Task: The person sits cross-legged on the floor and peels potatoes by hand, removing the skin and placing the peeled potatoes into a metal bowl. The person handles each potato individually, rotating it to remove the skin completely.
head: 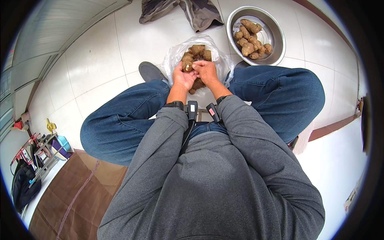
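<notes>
A brown, ringed taro corm (187, 61) with a small pale spot at its near end rests in my left hand (185, 78), whose fingers curl around its left side and under it. My right hand (207, 72) meets the same corm from the right, thumb and fingertips pressed at its near end. Both hands are over an opened white plastic bag (221, 61). More taro corms (197, 49) lie in the bag beyond the held one, and others (198, 84) show partly under my wrists.
A steel basin (281, 45) with several taro corms (247, 49) stands on the tiled floor (93, 51) at upper right. Dark trousers (198, 13) lie beyond the bag. My knees flank the bag. At lower left are a brown mat (75, 192) and a metal rack (45, 162) with items.
</notes>
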### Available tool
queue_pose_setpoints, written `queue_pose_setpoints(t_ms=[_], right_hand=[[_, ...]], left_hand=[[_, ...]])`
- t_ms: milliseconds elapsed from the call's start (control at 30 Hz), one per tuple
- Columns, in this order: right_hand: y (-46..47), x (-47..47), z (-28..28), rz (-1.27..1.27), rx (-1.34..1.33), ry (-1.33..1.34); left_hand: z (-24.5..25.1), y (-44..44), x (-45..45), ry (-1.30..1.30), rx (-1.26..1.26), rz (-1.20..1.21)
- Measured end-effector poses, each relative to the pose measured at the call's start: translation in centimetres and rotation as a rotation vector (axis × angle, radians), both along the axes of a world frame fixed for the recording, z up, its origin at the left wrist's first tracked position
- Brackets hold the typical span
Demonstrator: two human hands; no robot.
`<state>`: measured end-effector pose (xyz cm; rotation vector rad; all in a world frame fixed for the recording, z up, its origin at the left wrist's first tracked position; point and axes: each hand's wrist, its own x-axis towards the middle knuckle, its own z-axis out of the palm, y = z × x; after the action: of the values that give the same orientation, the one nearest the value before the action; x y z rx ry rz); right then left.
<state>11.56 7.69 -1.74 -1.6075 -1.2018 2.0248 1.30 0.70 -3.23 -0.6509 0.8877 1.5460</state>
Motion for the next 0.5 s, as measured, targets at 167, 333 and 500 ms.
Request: queue_pose_setpoints(t_ms=[167, 333, 500], right_hand=[[0.2, 0.1, 0.2, -0.045, -0.053, 0.048], [0.3, 0.2, 0.0, 0.011, -0.039, 0.010], [0.1, 0.0, 0.3, 0.316, 0.373, -0.324]], left_hand=[[0.1, 0.3, -0.3, -0.003, -0.022, 0.009], [0.8, 0.0, -0.2, 0.041, -0.005, -0.018], [1.0, 0.3, 1.1, 0.185, -0.112, -0.082]])
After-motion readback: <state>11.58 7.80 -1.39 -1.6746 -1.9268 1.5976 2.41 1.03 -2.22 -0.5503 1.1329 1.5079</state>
